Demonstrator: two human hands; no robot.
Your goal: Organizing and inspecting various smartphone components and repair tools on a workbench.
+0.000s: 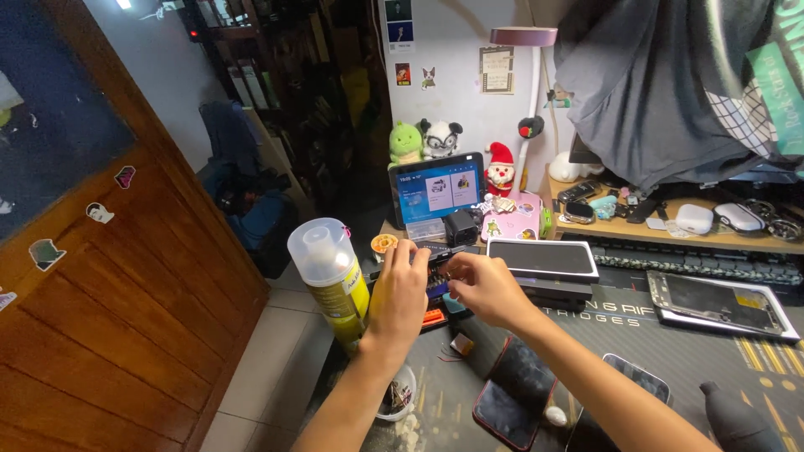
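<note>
2 bare hands meet over a dark tool tray (435,285) at the left end of the worktop (586,335), head view. Left hand (397,297): fingers curled down onto the tray's near edge, touching it. Right hand (484,289): fingertips pinched together just beside the left hand's, over the same tray; whether they grip anything is too small to tell. 1 yellow spray can (331,280) with clear cap stands upright just left of the left hand. 1 tablet (437,190), screen lit, stands propped behind the tray. 1 flat black box (543,259) lies to the right of the right hand. 1 detached phone screen (720,303) lies further right, well apart. 1 small white cup (396,393) of bits sits beneath the left forearm.
</note>
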